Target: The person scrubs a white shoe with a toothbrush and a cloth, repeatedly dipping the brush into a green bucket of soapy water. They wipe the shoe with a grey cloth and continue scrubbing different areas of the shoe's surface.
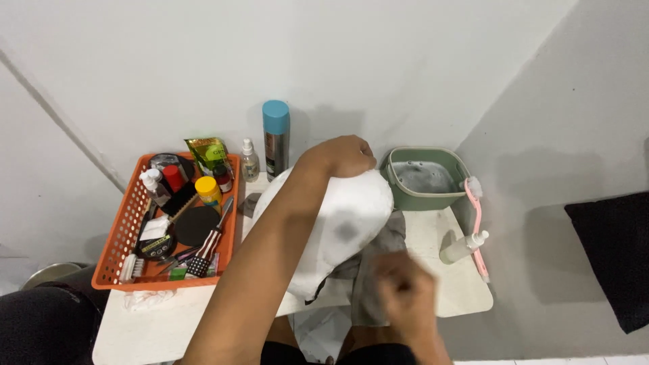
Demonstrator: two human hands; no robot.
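1. The left hand is gripping the top of a white sneaker, fingers closed over its edge, holding it tilted just in front of the green wash tub.
2. The right hand is blurring below the sneaker, fingers bunched on a grey cloth.
3. A dark smudge is showing on the sneaker's side, so the wiping looks unfinished.
4. A pink brush and small white bottle are lying unused right of the tub; an orange basket is sitting well to its left.
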